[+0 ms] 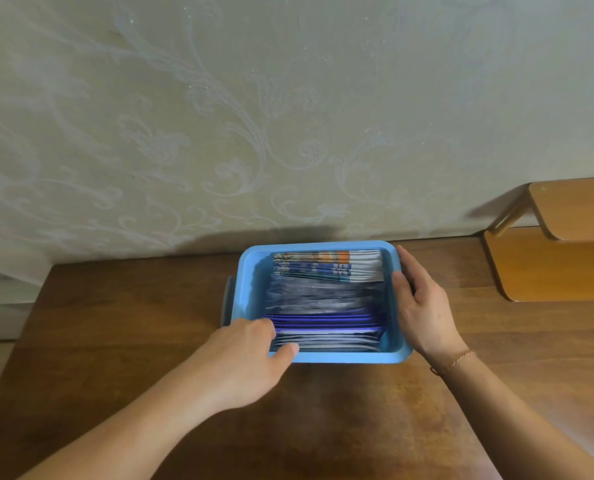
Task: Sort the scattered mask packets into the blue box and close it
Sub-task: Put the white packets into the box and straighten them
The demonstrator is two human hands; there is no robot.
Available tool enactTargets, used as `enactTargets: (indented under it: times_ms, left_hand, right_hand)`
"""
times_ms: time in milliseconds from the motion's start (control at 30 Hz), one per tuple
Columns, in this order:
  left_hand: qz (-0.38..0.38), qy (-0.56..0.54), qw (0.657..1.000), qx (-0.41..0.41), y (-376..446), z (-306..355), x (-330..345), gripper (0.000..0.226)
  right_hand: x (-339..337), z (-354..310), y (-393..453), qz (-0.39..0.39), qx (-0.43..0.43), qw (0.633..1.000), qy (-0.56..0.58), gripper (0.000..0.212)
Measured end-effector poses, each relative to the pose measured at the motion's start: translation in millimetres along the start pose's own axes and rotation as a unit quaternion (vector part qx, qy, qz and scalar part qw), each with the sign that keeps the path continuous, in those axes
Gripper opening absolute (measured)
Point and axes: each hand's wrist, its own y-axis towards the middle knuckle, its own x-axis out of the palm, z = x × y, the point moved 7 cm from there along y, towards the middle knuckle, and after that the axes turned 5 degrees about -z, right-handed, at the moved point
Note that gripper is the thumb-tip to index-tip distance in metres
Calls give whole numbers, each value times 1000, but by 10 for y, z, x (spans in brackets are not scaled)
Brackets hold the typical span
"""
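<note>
Packets (pixel 326 299) fill blue box (pixel 250 271); left hand (pixel 243 362) fingers curl inside, right hand (pixel 423 306) fingers flat outside.

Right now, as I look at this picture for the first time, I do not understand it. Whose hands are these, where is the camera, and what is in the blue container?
There is no machine here. A person wears a camera on the head, so this single view looks forward and down at their own two bare hands. On the brown wooden table stands an open blue box, close to the wall. Mask packets stand inside it in a row, on edge. No lid is in view. The left hand rests on the near left corner, with its fingers at the packets. The right hand touches the box's right side, thumb on the rim. A wooden shelf sits at the right.
</note>
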Motion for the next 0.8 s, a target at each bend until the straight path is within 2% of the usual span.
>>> enactTargets:
  times_ms: [100,200,267,400,533,633,700,733,800]
  left_hand:
    - [-60,76,995,-20,112,-14,213,50]
    - [-78,48,995,-49,216,-35,280,52]
    - [-91,-6,994,-65,285,-94,350,52]
    - [-97,-227,966,-75,340,-198,467,60]
    - [-121,-313,942,-21,312,27,496,35]
    - [-159,-282,946,-9,267,12,414,38]
    - [-179,-219,959,-19,187,-119,284,54]
    - [-165,-192,967,-24,169,-192,166,62]
    - [-97,-211,973,-18,129,-254,-134,57]
  right_hand:
    - [-5,-25,-9,-2,-4,1000,-2,42]
    - [-4,-30,-20,-4,-5,1000,-6,41]
    - [0,-43,-22,-4,-8,1000,-10,41]
    - [4,-24,-26,-1,-16,1000,-16,42]
    - [19,-46,-23,-3,-21,999,-33,42]
    - [27,-62,10,-23,-19,999,-46,42]
    - [21,-64,4,-32,-13,998,-52,42]
    - [13,-61,4,-31,-11,998,-53,43]
    - [1,-61,-12,-18,-11,998,-56,44]
